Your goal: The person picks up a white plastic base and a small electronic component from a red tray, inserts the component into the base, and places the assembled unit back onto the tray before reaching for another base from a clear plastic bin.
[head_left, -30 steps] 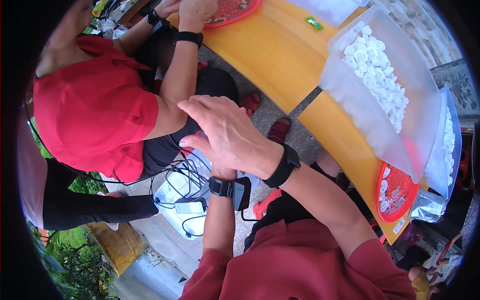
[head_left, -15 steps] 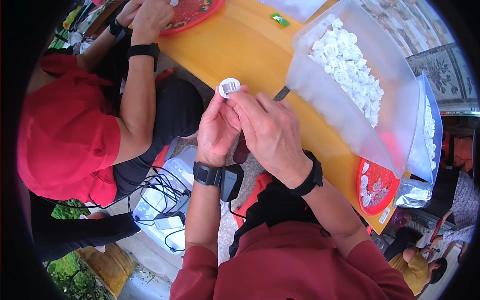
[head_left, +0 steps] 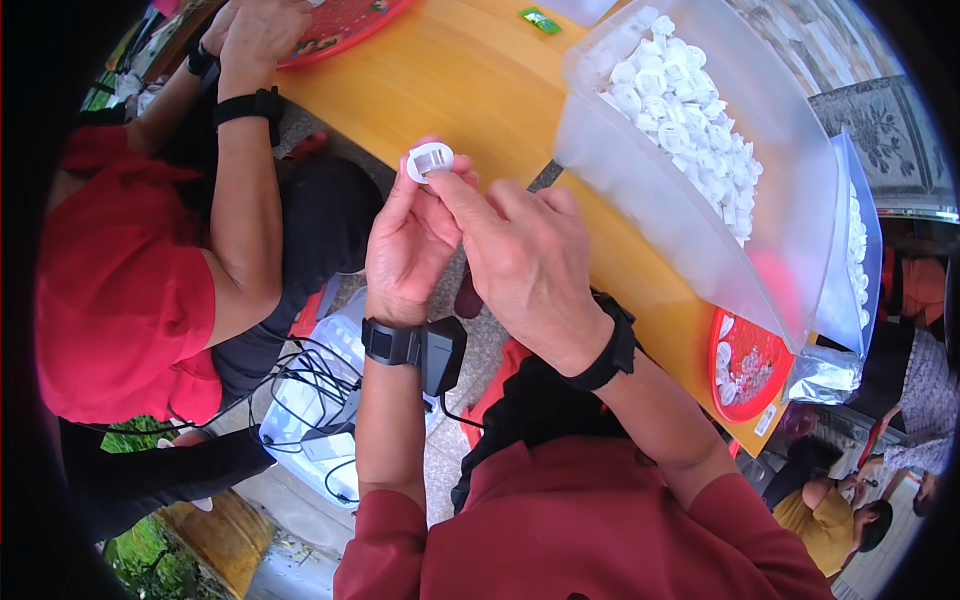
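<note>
The person's left hand (head_left: 410,245) and right hand (head_left: 520,262) meet over the near edge of the orange wooden table (head_left: 480,90), together pinching one small white round plastic cap (head_left: 430,161) at their fingertips. The cap sits just above that edge, its open face turned up toward the camera. The left fingers curl up under it, and the right thumb and forefinger press on it from the right; whether a second piece is being fitted in cannot be told. Judging by how things lie, the work is well short of done: the clear plastic bin (head_left: 690,200) tilted at the table's right side holds a large heap of like white caps, and only a few lie on the small red tray (head_left: 748,365) at the table's near right corner. Both wrists, each with a black band, are raised and bent inward, forearms rising from the lower edge. At the far left edge a co-worker's hand (head_left: 262,30) rests on another red tray (head_left: 340,30).
</note>
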The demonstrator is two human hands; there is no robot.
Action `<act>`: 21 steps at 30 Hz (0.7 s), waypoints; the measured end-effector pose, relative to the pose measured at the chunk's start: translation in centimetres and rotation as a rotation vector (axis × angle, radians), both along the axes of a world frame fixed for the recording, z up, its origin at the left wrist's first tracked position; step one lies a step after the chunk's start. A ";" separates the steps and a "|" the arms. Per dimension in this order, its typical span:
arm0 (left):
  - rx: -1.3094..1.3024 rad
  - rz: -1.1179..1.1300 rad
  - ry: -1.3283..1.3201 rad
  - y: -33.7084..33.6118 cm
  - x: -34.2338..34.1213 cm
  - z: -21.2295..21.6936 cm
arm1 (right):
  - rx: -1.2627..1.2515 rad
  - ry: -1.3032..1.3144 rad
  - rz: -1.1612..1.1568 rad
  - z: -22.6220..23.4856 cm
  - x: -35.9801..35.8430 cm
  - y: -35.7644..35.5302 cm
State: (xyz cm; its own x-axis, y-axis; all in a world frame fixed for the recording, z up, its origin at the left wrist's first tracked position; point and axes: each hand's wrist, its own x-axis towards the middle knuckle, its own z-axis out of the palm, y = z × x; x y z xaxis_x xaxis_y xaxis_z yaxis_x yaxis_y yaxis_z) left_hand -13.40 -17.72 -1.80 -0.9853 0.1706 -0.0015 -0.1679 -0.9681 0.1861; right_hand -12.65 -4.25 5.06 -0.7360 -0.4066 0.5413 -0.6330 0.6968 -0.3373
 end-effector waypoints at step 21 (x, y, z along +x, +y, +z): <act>0.147 -0.068 -0.052 -0.4 -0.1 -0.6 | 0.121 -0.043 -0.020 0.4 1.1 -1.3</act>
